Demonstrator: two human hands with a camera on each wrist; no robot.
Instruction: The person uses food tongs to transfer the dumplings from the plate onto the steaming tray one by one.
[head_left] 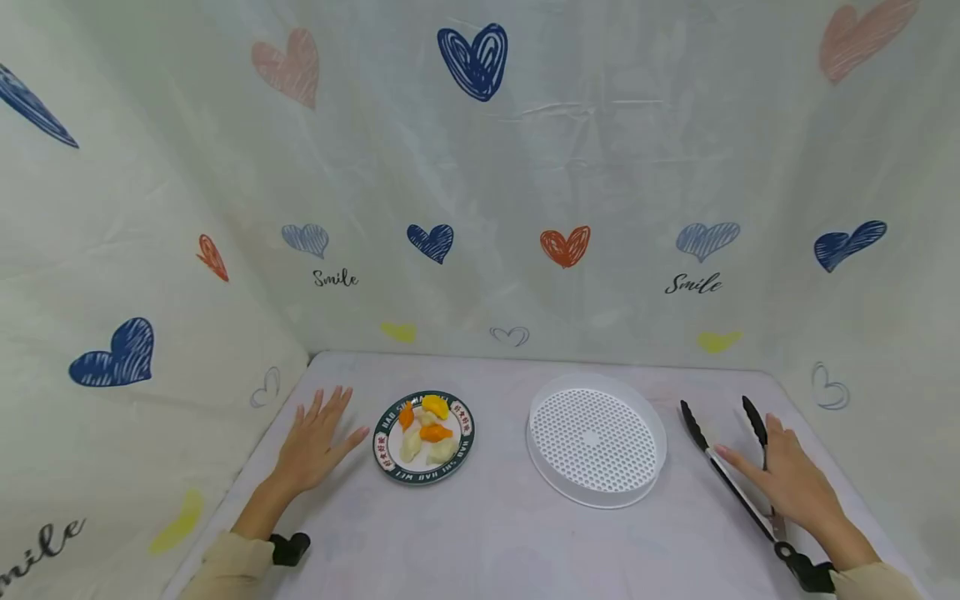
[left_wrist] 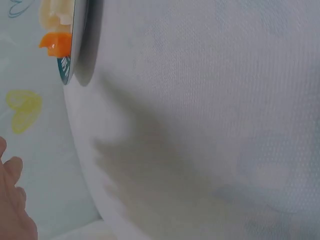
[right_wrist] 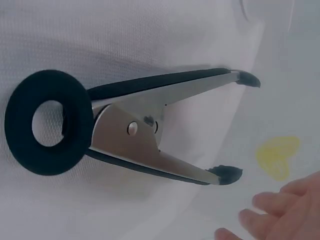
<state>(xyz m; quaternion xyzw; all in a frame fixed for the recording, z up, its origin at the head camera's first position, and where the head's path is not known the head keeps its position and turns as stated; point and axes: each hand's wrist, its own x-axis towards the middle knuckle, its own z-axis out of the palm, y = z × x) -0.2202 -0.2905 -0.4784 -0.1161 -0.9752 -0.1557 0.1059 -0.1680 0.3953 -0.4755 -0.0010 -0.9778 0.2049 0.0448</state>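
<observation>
Tongs [right_wrist: 122, 130]: lower right of the head view, lying on the bench with arms spread apart and dark tips pointing to the upper edge; black grips, metal middle, black ring at the handle end.
Right hand [head_left: 798, 482]: lower right of the head view, fingers extended, thumb stretched away toward the left arm of the tongs, gripping nothing; it covers part of the right arm of the tongs, while in the right wrist view its fingers show at the lower right corner, apart from the tips.
Left hand [head_left: 311, 446]: lower left of the head view, fingers straight and thumb spread wide, holding nothing; the thumb points to the plate, and a hand-shaped shadow falls on the bench in the left wrist view.
Wrists: a black strap [head_left: 290, 549] on the left and another at the right, each beside a beige sleeve [head_left: 232, 567].
Plate [head_left: 423, 478]: lower centre-left, just beside the left thumb; dark green rim with white lettering and red characters.
Food pieces [head_left: 435, 433]: on the plate, some orange, one yellow, the others pale.
White perforated tray [head_left: 590, 437]: lower centre-right, round, between the plate and the tongs, touching neither.
Bench [head_left: 480, 542]: white covering, across the lower part of the frame.
Curtain [head_left: 498, 183]: upper part and both sides of the frame, pale, printed with blue, red, pink and yellow hearts and the word "Smile".
</observation>
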